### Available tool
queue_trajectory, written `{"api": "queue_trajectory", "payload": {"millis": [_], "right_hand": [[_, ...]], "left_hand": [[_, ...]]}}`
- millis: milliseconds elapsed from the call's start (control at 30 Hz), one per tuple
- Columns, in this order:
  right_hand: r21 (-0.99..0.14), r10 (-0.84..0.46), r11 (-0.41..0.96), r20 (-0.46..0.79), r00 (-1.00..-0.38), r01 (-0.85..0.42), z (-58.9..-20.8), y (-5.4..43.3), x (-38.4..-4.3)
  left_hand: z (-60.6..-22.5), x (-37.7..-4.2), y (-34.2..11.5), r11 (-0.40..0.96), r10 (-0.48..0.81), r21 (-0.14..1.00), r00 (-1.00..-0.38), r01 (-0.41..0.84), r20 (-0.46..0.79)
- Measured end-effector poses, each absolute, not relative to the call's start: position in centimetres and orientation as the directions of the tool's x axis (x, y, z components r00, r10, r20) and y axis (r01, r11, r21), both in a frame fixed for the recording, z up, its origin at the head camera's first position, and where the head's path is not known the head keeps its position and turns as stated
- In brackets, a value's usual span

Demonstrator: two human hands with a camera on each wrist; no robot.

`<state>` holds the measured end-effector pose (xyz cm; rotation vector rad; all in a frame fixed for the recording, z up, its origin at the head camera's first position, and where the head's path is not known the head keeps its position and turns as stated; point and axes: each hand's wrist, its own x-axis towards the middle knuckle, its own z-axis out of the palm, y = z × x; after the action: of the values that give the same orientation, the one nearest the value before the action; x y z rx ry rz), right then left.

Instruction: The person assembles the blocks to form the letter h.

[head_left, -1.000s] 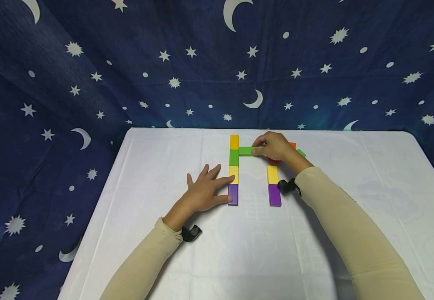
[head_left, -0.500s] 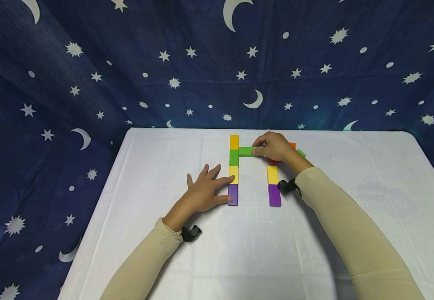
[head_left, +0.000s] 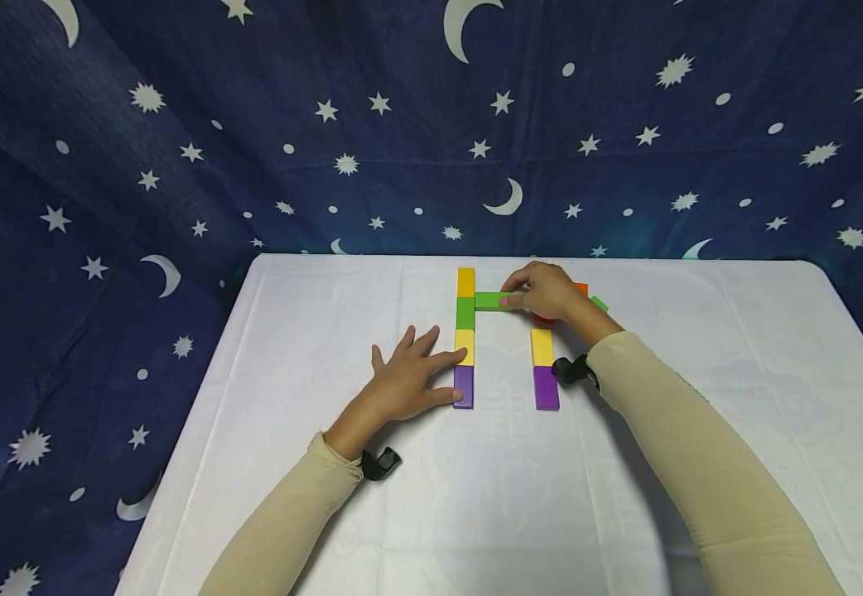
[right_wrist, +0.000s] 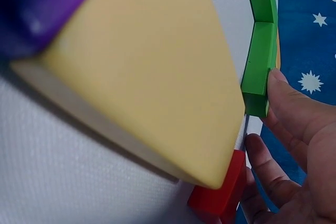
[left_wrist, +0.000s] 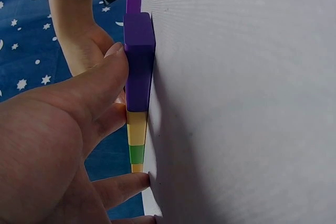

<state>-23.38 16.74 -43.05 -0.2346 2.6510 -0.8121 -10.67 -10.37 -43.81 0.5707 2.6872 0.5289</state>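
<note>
In the head view, my left hand (head_left: 402, 385) has its fingers spread. Its thumb touches a purple block (head_left: 464, 399) and its index fingertip rests on a yellow block (head_left: 464, 339). Those two form one straight column with a green block (head_left: 465, 313) and another yellow block (head_left: 465, 281). My right hand (head_left: 551, 291) pinches the end of a green block (head_left: 491, 301) lying crosswise against that column. The right wrist view shows its thumb on this green block (right_wrist: 257, 72). A red block (right_wrist: 223, 190) lies near the right fingers, partly hidden.
A second column, a yellow block (head_left: 542, 348) above a purple block (head_left: 547, 389), stands right of the first with a gap between. Beyond the right wrist, an orange block (head_left: 581, 289) and a green block (head_left: 599, 304) are mostly hidden. White cloth covers the table (head_left: 476, 513).
</note>
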Motion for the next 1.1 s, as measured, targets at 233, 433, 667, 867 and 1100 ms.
{"api": "queue_trajectory", "payload": {"millis": [233,433,667,867,1100], "right_hand": [[-0.563,-0.266,0.824,-0.288,-0.92,-0.062,-42.96,16.79,-23.37],[-0.56,-0.27,0.826,-0.288,-0.919,-0.067,-42.99,16.79,-23.42],[-0.563,-0.265,0.825,-0.295,-0.918,-0.057,-43.13,16.79,-23.47],[-0.567,-0.268,0.822,-0.292,-0.918,-0.06,-43.07,16.82,-23.49],[-0.572,-0.265,0.819,-0.298,-0.917,-0.051,-43.18,16.82,-23.5]], "left_hand": [[-43.8,-10.67,-10.33,0.852,0.443,0.417,-0.862,0.318,-0.248],[-43.73,-10.64,-10.34,0.852,0.441,0.42,-0.861,0.313,-0.252],[-43.79,-10.66,-10.34,0.851,0.441,0.423,-0.861,0.311,-0.253],[-43.74,-10.73,-10.27,0.853,0.439,0.419,-0.86,0.309,-0.259],[-43.76,-10.75,-10.26,0.856,0.435,0.418,-0.859,0.303,-0.27]]}}
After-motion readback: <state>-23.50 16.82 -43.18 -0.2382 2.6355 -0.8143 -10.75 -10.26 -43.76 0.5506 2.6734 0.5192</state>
